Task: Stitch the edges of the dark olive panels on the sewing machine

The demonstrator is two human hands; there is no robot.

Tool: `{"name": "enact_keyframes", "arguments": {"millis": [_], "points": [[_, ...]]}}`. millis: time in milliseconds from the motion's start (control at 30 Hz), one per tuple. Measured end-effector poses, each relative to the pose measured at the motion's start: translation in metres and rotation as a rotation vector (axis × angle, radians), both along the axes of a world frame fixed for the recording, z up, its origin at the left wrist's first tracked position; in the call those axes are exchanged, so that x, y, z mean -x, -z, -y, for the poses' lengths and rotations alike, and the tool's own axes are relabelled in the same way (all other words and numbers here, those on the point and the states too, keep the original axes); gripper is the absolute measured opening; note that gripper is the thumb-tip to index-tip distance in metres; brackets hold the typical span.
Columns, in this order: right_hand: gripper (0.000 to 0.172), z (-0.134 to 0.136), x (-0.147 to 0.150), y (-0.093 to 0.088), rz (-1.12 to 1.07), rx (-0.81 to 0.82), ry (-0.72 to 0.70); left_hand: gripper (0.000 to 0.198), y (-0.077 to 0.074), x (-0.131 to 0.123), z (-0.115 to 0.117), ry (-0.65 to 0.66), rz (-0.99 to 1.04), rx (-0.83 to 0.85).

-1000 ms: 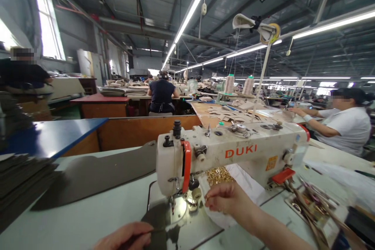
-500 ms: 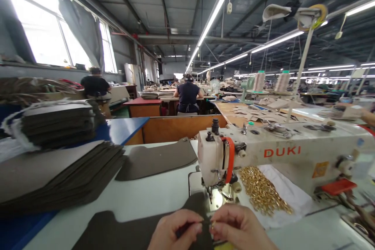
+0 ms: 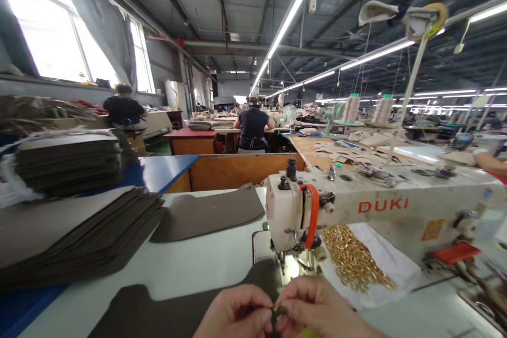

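Observation:
Right in front of the sewing machine's needle area, my left hand point(image 3: 240, 310) and my right hand point(image 3: 311, 303) meet, thumb and forefinger of each pinched together. Between the fingertips shows a small dark strip point(image 3: 276, 317), seemingly fabric; the fingers hide most of it. A gold-coloured metal piece showed in my right fingertips a moment ago and is now mostly covered. Under and beside my left hand lies a dark grey-brown panel point(image 3: 170, 312), its upper part reaching the machine bed. The sewing machine point(image 3: 289, 216) stands just beyond both hands.
Gold-coloured metal pieces point(image 3: 352, 259) lie heaped on a white sheet point(image 3: 400, 261) under the machine arm. Left are a single cut panel point(image 3: 209, 214) and a thick stack of panels point(image 3: 79, 232). Thread cones point(image 3: 351, 109) stand behind the machine. A person point(image 3: 253, 125) sits ahead.
My right hand has moved left, so the fingertips of both hands now meet. The gold piece in my right fingertips has become mostly hidden. The view has shifted slightly.

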State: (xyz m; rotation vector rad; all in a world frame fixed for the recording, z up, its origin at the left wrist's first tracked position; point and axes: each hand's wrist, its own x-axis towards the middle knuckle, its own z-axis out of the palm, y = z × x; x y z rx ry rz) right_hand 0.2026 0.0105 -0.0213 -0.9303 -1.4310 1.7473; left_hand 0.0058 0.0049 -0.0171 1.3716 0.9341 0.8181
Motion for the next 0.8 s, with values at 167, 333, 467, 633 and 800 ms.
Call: {"name": "enact_keyframes", "arguments": {"millis": [167, 333, 467, 633, 800], "points": [[0.046, -0.001, 0.009, -0.003, 0.039, -0.046, 0.101, 0.037, -0.006, -0.002, 0.003, -0.107, -0.007, 0.055], [0.024, 0.003, 0.012, -0.004, 0.048, -0.168, 0.158, 0.029, -0.010, -0.003, 0.004, -0.147, -0.095, 0.069], [0.022, -0.001, 0.019, 0.012, -0.014, -0.103, 0.171, 0.041, -0.009, 0.000, -0.001, -0.107, -0.071, 0.110], [0.037, -0.004, 0.020, 0.019, -0.055, -0.031, 0.193, 0.049, -0.007, 0.004, -0.007, -0.114, 0.047, 0.201], [0.025, 0.001, 0.022, 0.018, -0.080, -0.026, 0.194, 0.034, -0.006, 0.001, -0.007, -0.047, -0.016, 0.188]]}}
